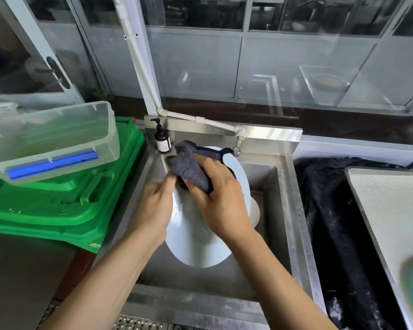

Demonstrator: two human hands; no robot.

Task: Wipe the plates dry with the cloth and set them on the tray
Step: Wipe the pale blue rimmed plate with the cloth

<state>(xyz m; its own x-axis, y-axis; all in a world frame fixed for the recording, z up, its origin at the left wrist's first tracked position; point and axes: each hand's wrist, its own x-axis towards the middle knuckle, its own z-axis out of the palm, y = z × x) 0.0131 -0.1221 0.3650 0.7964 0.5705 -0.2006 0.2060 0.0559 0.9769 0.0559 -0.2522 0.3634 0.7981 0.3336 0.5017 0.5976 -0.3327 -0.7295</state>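
While the right hand (221, 201) pressed a grey cloth (191, 169) onto a white plate (200, 244), the left hand (156, 206) gripped the plate's rim, both held over a steel sink (284, 210); a tray (391, 210) lay to the right.

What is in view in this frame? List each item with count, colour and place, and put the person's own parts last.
plate: one in hand, white, held tilted over the sink; a second white rim shows behind it
cloth: one, grey, pressed on the plate's upper part
sink: one, steel, centre
tap: one, pale, on the sink's back ledge
pump bottle: one, dark brown with black pump, sink's back left corner
bin lid: one, green, left of the sink
plastic box: one, clear with blue strip, on the green lid
tray: one, pale grey, far right
dark fabric: one, black, between sink and tray
left hand: bare, gripping the plate's left edge
right hand: bare, holding the cloth against the plate
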